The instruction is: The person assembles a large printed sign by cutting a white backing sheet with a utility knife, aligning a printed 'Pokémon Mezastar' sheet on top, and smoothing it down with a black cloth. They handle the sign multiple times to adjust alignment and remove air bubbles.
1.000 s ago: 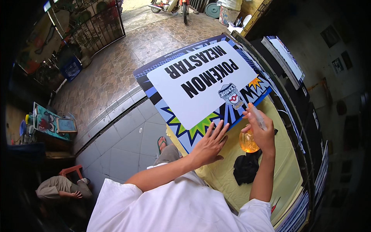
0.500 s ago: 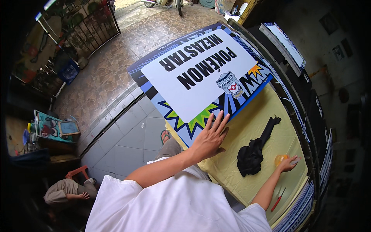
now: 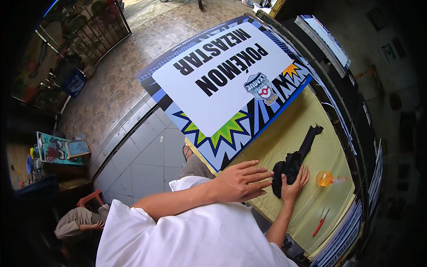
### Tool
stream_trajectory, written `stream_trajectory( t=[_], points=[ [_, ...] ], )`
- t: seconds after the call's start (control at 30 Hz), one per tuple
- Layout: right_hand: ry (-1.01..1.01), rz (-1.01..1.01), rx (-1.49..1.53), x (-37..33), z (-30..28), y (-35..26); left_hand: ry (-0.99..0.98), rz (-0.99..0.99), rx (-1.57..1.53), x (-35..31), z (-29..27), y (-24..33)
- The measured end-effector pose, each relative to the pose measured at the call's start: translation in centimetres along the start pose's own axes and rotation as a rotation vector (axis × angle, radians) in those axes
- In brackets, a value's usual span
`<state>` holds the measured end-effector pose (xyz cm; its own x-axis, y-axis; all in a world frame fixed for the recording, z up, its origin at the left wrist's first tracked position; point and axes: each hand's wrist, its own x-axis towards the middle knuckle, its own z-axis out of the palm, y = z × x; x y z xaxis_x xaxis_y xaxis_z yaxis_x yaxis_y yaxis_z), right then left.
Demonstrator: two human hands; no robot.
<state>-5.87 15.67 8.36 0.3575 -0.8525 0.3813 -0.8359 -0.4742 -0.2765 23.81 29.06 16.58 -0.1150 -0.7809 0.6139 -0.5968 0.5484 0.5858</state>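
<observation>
My right hand is at the near part of a crumpled black cloth, thumb on one side and fingers along the other, closed around it. Just left of the cloth is my left hand, palm down, fingers stretched out and holding nothing. A small spray bottle with orange liquid lies on its side to the right of my right hand. Beyond my left hand, a large printed board with a white panel and blue, green and orange graphics lies across the table, its lettering upside down to me.
A yellow cover lies over the table. A red-handled cutting tool rests near its right side, by a stack of printed boards. More boards stand at the far right. A seated person is at the lower left.
My right hand has let go of the spray bottle and moved left onto the black cloth. My left hand has come off the printed board toward me and the cloth.
</observation>
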Motion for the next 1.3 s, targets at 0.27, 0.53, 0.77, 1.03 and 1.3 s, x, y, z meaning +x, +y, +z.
stream_trajectory(
  t=[0.27, 0.53, 0.77, 1.03, 1.3],
  points=[
    [0.192, 0.082, 0.32, 9.7, -2.4, -11.4, 0.241, -0.409, 0.25, -3.7, -4.5, -1.0],
    [-0.097, -0.776, 0.466, 17.7, 3.4, -31.2, -0.007, -0.448, 0.492, -6.9, -2.1, -1.4],
    [-0.197, -0.746, 0.347, 25.3, 13.9, -34.9, 0.071, -0.449, 0.472, -7.0, -2.2, -1.8],
    [-0.168, -0.896, 0.365, 23.9, 12.9, -36.2, 0.089, -0.457, 0.473, -7.0, -2.3, -2.4],
    [-0.23, -0.863, 0.285, 22.4, 11.6, -34.6, 0.136, -0.435, 0.587, -7.6, -1.2, -2.7]
  ],
)
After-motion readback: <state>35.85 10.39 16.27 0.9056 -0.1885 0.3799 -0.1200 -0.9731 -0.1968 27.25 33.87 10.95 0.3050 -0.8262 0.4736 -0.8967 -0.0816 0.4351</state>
